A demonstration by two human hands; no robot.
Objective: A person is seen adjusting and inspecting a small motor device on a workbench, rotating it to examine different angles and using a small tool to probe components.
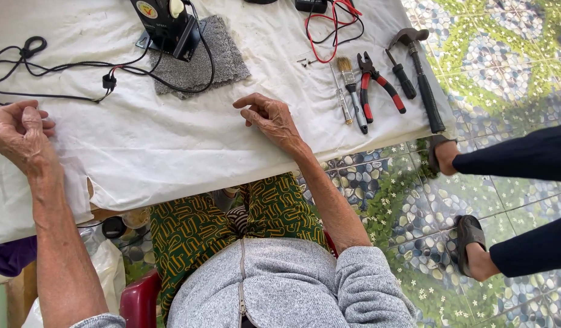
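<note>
My left hand (22,130) rests at the left side of the table on the white cloth (171,140), fingers curled loosely, holding nothing. My right hand (271,118) lies near the table's middle on the same cloth, fingers bent and slightly apart, also holding nothing. Both hands are apart from the tools. To the right of my right hand lie a screwdriver (342,97), a small brush (351,91), red-handled pliers (377,85) and a hammer (421,73).
A black device (168,27) stands on a grey mat (214,61) at the back, with black cables (56,67) trailing left. Red and black leads (332,24) lie at the back right. Another person's sandalled feet (469,243) stand on the patterned floor at the right.
</note>
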